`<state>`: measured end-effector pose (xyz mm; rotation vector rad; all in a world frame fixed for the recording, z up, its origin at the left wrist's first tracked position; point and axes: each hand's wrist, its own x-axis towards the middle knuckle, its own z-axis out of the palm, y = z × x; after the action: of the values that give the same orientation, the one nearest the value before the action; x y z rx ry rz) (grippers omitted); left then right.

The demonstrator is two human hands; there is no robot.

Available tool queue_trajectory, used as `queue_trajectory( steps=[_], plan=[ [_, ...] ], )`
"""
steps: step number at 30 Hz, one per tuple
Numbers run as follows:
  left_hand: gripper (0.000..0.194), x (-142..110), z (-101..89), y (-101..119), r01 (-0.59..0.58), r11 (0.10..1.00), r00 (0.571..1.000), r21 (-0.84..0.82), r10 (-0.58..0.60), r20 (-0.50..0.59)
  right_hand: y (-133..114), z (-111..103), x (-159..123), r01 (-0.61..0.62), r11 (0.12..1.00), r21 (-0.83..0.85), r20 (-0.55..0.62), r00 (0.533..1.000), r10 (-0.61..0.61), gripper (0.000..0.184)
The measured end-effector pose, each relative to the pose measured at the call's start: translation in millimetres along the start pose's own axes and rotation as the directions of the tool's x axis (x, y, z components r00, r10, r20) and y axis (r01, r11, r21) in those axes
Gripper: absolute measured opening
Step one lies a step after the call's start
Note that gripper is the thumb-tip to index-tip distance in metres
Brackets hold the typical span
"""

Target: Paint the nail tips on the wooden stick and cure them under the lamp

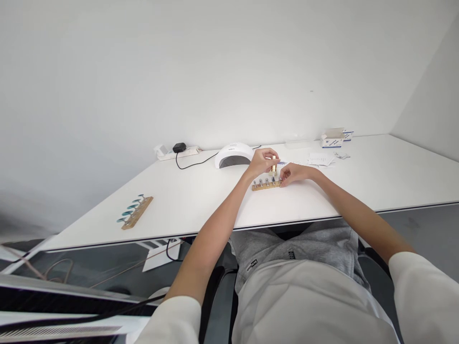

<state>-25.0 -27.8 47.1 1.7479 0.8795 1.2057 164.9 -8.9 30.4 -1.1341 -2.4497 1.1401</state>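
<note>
Pinching gold cylinder between thumb and fingers of left hand, upright, just behind wooden strip. Bunching fingertips of right hand at right end of that strip, touching; can't tell whether pinching last peg or just the wood. Standing in a row along strip: small metallic pegs. Sitting just beyond left wrist: white dome lamp. Lying behind right hand: white papers; farther back, open carton. Parked well apart to the left on white table: second wooden strip with teal pieces on stems. Resting at back left: black adapter.
</note>
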Motion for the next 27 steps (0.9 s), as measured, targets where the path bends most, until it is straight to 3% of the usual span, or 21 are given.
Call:
queue_trajectory(
  steps=[27],
  plan=[
    [0.022, 2.2, -1.1, -4.7, -0.016, 0.999, 0.999, 0.042, 0.018, -0.042, -2.6, -0.3, -1.9, -0.017, 1.0, 0.0, -0.002, 1.0, 0.017, 0.042]
  ],
)
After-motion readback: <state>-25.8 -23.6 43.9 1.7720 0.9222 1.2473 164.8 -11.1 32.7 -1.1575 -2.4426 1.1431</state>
